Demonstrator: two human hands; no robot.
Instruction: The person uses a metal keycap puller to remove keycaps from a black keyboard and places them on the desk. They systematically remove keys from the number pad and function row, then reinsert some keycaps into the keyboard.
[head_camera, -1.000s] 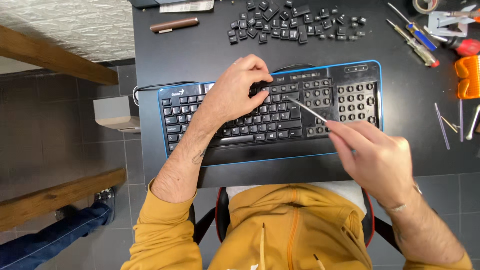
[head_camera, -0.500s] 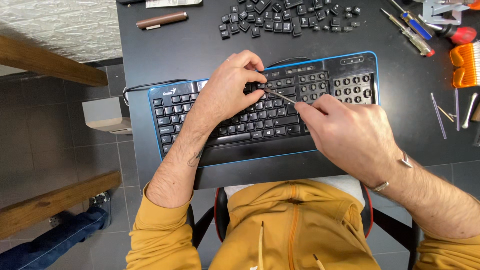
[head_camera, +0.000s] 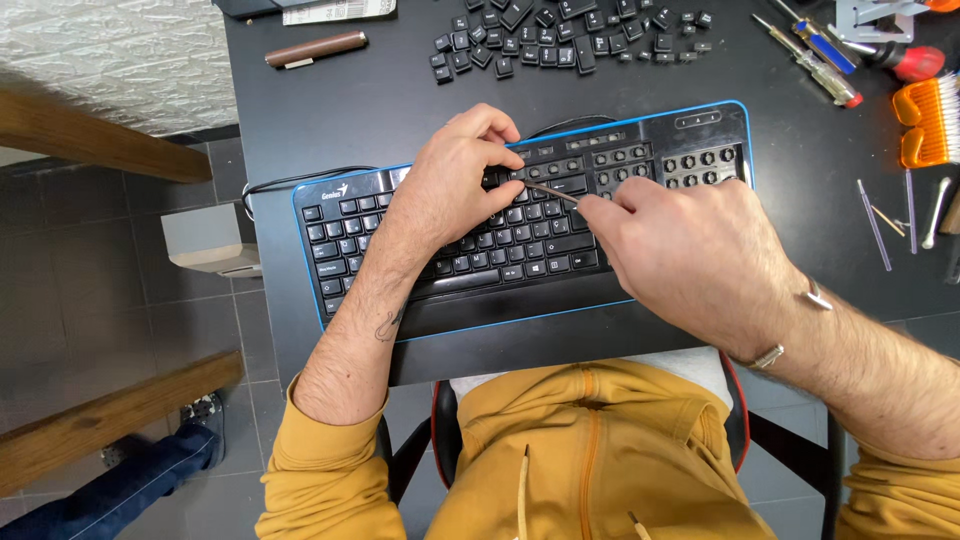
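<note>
Keyboard (head_camera: 520, 240) on black desk (head_camera: 380, 100) — grey-tiled floor (head_camera: 100, 300)

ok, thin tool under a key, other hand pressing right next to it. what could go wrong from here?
1. The thin tool in the right hand points at the left hand fingers; a slip could jab them.
2. A pried key might spring off the keyboard and past the table edge.
3. Levering could bend the tool or crack a key clip.
</note>
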